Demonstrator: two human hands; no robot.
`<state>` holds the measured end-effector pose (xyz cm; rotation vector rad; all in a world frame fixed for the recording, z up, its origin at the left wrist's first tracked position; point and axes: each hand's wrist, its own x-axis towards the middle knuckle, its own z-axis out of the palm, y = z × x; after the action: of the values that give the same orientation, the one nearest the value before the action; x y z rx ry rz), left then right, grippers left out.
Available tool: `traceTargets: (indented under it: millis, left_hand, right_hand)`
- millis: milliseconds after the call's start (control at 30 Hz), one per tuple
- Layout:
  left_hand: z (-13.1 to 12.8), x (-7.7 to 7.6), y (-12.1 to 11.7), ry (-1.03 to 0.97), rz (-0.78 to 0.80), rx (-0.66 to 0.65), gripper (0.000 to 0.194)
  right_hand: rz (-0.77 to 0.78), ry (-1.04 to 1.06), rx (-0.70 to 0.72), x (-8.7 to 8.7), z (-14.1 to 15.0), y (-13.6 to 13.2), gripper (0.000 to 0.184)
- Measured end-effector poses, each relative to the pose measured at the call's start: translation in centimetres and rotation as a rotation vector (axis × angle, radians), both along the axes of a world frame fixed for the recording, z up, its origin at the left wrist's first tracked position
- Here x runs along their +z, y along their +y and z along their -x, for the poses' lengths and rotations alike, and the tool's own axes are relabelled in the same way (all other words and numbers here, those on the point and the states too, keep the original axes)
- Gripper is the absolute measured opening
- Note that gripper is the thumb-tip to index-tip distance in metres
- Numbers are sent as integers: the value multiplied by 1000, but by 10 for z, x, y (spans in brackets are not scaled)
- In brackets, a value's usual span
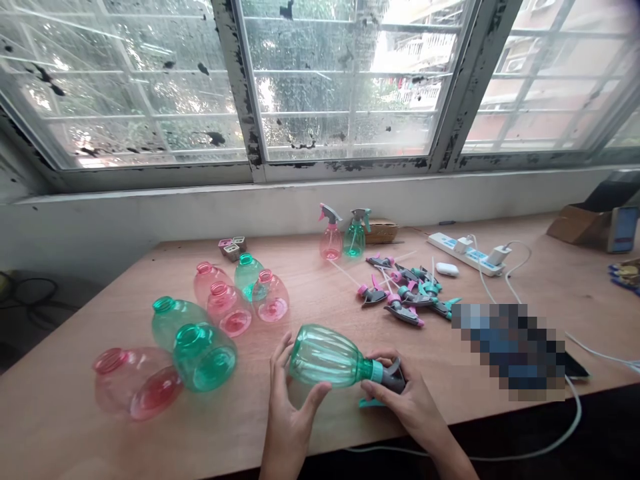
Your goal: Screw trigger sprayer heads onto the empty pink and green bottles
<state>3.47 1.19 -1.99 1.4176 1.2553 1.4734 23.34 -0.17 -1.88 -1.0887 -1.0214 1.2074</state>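
In both hands, bottle, sprayer, seemingly.

Both hands reach in from the lower edge of the view, bare to the forearms. The left hand is raised upright, fingers up and curved, the thumb spread apart and angled toward the right. The right hand tilts inward, fingers curled, its thumb pointing left; its forearm slants toward the lower right.

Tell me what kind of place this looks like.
Probably an improvised indoor workspace: a wooden table under barred windows, with loose spray heads beside a power strip and open pink and green bottles.
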Motion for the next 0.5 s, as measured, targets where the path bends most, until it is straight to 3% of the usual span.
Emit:
traceTargets:
  millis: [200,333,500]
  left_hand:
    - [1,2,1,33,-11,1,58]
    - [1,2,0,68,-46,4,67]
    - [-1,-3,1,-64,10,23,64]
  right_hand:
    - [28,19,-45,3,-3,1,43]
    - [21,14,-33,2,-3,0,41]
    - [-4,-33,-7,0,1,-1,40]
